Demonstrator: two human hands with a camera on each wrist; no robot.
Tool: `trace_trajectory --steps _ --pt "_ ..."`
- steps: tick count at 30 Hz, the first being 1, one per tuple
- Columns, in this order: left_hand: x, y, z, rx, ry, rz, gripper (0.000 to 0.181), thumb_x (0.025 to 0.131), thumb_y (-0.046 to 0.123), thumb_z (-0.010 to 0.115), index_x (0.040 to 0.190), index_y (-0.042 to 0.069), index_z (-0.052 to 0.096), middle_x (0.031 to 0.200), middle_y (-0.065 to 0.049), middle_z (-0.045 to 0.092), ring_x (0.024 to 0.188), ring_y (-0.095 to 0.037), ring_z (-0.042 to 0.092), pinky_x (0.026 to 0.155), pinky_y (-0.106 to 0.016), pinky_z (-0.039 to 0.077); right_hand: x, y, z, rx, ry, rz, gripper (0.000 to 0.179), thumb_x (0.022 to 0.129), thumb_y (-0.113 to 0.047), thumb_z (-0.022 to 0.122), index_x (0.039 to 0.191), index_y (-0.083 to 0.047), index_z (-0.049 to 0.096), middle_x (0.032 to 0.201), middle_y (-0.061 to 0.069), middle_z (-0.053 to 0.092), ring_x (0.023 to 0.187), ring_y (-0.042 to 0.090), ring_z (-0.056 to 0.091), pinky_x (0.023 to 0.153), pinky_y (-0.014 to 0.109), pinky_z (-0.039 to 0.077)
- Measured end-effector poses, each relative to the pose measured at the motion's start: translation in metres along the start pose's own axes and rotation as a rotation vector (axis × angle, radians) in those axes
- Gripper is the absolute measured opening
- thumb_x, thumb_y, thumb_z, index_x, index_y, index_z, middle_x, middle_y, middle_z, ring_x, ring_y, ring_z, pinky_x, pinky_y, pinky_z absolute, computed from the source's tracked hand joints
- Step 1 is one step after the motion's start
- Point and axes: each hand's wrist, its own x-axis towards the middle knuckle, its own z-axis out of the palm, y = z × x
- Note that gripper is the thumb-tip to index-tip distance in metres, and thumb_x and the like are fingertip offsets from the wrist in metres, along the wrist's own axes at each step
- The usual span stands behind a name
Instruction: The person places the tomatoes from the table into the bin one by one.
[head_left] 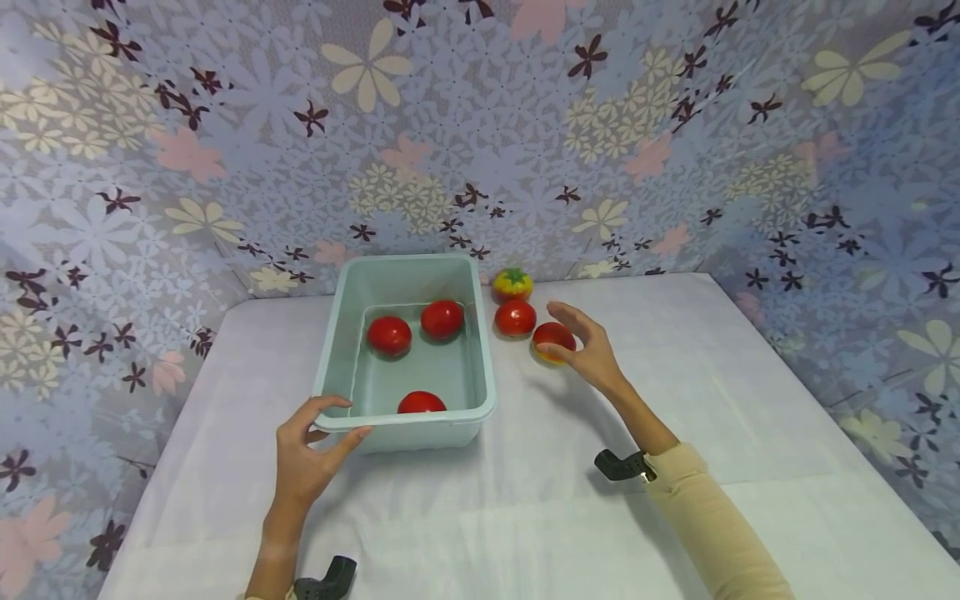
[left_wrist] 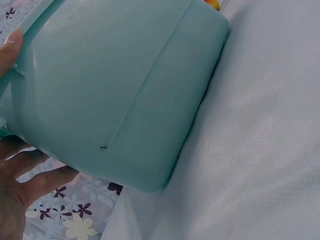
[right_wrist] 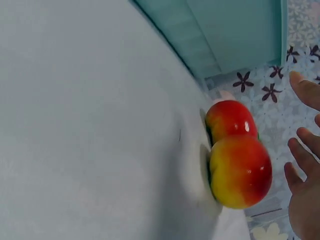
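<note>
My left hand (head_left: 303, 454) grips the front left corner of a pale green plastic tub (head_left: 420, 435), fingers over the rim and thumb against the front wall. Inside the tub lie a red tomato (head_left: 389, 336), another red tomato (head_left: 442, 319) and a third tomato (head_left: 422, 402), partly hidden by the front rim. My right hand (head_left: 592, 350) is held with fingers spread and curved around a red and yellow tomato (right_wrist: 241, 171), apart from it in the right wrist view. Beside that one sit a red tomato (head_left: 515, 318) and a yellow-red tomato with a green top (head_left: 513, 284).
A white cloth (head_left: 525, 500) covers the table. Flowered fabric (head_left: 525, 125) hangs behind the table and along both sides. The outside tomatoes stand in a row close to the tub's right wall. A black wrist mount (head_left: 622, 465) sticks out from the right sleeve (head_left: 712, 517).
</note>
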Motion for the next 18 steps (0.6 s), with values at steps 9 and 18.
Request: trace_trajectory --steps 9,18 --pt "-0.002 -0.004 0.002 -0.006 0.025 0.016 0.039 0.058 -0.012 0.081 0.093 -0.004 0.066 0.087 -0.017 0.068 0.082 -0.002 0.059 0.06 -0.012 0.048 -0.004 0.012 -0.004 -0.048 0.018 0.059 0.068 0.082 0.002 0.074 0.142 0.006 0.042 0.147 0.026 0.043 0.14 0.04 0.036 0.115 0.056 0.026" --pt "-0.005 -0.016 0.004 -0.007 0.026 0.005 0.04 0.058 -0.011 0.082 0.094 -0.003 0.067 0.088 -0.008 0.069 0.084 0.003 0.057 0.059 -0.014 0.049 -0.005 0.029 -0.006 -0.056 0.013 0.093 0.072 0.08 0.004 0.075 0.142 0.008 0.04 0.148 0.029 0.04 0.141 0.044 0.032 0.115 0.055 0.025"
